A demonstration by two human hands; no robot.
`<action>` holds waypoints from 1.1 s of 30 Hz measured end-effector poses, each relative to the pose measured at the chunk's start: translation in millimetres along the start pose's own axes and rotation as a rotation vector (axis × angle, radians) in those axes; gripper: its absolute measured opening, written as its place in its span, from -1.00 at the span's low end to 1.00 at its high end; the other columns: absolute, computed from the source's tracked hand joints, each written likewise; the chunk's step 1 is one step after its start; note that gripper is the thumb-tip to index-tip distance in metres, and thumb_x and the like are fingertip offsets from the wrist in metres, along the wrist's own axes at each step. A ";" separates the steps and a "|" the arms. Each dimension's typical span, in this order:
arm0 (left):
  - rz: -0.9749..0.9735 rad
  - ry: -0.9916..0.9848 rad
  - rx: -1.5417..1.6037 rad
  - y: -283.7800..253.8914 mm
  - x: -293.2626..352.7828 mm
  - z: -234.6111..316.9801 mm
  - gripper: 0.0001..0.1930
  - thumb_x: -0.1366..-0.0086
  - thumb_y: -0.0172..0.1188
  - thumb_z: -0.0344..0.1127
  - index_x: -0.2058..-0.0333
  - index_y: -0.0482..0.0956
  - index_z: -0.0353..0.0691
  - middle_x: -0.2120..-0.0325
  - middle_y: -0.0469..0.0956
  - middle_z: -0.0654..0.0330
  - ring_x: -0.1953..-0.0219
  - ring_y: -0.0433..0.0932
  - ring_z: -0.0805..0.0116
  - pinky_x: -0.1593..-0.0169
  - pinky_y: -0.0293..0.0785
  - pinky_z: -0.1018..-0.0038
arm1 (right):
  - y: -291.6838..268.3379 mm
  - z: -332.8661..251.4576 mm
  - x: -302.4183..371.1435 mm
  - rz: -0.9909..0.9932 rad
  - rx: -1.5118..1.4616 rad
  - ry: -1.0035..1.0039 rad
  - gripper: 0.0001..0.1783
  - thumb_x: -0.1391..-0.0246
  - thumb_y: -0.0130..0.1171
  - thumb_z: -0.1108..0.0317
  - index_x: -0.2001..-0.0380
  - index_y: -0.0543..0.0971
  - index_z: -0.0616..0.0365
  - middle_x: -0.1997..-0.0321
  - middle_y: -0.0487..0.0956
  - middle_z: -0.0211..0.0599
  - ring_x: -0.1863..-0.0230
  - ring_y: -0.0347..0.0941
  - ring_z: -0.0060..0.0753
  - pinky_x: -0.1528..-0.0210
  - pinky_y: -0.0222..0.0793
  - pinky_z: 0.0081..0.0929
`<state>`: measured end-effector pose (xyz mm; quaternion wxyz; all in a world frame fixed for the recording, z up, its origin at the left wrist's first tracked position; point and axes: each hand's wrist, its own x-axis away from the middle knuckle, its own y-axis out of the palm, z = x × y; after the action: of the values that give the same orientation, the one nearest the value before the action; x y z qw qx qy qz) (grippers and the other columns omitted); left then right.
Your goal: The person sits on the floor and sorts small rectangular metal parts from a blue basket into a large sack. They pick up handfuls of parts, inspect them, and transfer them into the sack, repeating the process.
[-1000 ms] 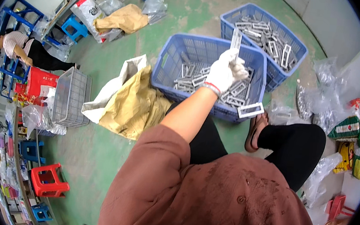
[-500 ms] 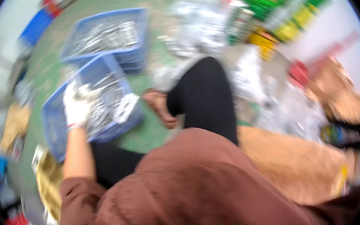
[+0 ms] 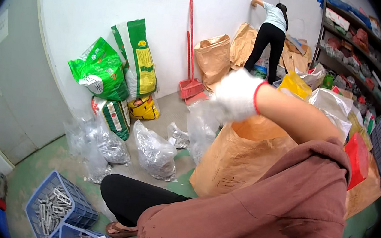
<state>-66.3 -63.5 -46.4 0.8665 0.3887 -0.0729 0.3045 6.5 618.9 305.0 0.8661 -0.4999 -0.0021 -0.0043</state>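
My right hand [image 3: 237, 97], in a white knit glove with a red cuff, is raised over the open mouth of a tall brown paper bag [image 3: 222, 169]. Motion blurs its fingers, so whether they are closed or hold anything does not show. The bag stands beside my body, with handwriting on its front. My left hand is out of view. Low at the left, a blue plastic crate [image 3: 83, 200] holds many narrow grey metal pieces [image 3: 53, 209]. A second blue crate [image 3: 67, 235] with similar pieces is partly cut off by the lower edge.
Clear plastic bags [image 3: 154, 150] of shiny pieces stand on the floor ahead. Green sacks [image 3: 105, 73] lean on the wall beside a red broom and dustpan [image 3: 191, 89]. Another person [image 3: 270, 34] bends near paper bags at the back. Loaded shelves [image 3: 355, 52] stand at right.
My view has swung to the right and up, away from the crates. My left hand, earlier in the nearer crate, has left view; my right hand now shows above the paper bag.
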 end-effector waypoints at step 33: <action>-0.034 0.039 0.137 18.7 26.2 2.4 -0.74 -0.28 0.14 0.03 0.59 0.46 0.21 0.74 0.05 0.36 0.65 0.11 0.38 0.42 0.24 0.31 | -139.1 1.4 -188.5 0.084 0.093 -0.140 -0.41 -0.06 0.15 -0.15 0.04 0.68 0.09 0.06 0.67 -0.15 0.02 0.58 -0.17 -0.05 0.46 -0.25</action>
<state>-55.8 -43.4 -23.5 0.8443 0.4421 -0.0284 0.3016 -183.3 551.6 424.7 0.8855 -0.4580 -0.0418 0.0669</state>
